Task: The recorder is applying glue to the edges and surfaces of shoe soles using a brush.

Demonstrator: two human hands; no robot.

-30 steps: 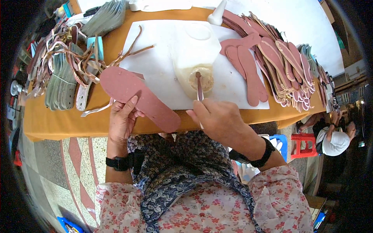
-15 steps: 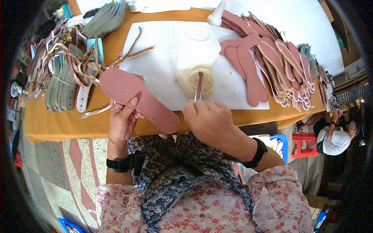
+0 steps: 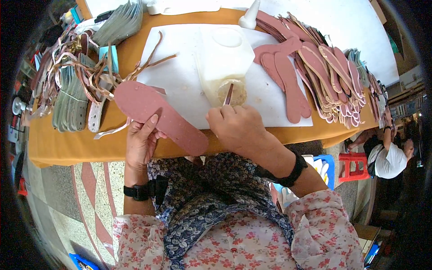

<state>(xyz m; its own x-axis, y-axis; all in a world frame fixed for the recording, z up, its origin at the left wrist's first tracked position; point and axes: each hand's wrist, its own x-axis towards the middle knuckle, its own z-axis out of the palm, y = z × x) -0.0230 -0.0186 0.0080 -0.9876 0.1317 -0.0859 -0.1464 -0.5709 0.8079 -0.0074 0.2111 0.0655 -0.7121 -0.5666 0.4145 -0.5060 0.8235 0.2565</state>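
Pinched between the thumb and fingers of my left hand (image 3: pixel 143 137) is a dusty-pink insole (image 3: pixel 155 112), its flat face turned up and its wider end pointing to the far left. My right hand (image 3: pixel 238 128) is closed around a thin brush (image 3: pixel 229 95). The brush's far end reaches into the round opening of a cut white plastic jug (image 3: pixel 225 58), where something pale and glue-like shows. The jug lies on a white board (image 3: pixel 279 112) on the table. Under the insole a strap end (image 3: pixel 112 131) sticks out.
Pink insoles (image 3: pixel 288 90) overlap on the board's right side, beside a large fanned pile (image 3: pixel 330 81). Tangled brown straps (image 3: pixel 90 72) and bundled grey-green soles (image 3: pixel 71 101) crowd the left. A white cone-shaped piece (image 3: pixel 249 15) stands behind. Right of me are a red stool (image 3: pixel 353 166) and another person (image 3: pixel 389 159).
My right hand has moved slightly forward toward the jug, and less of the brush shows beyond my fingers. The insole in my left hand has barely shifted.
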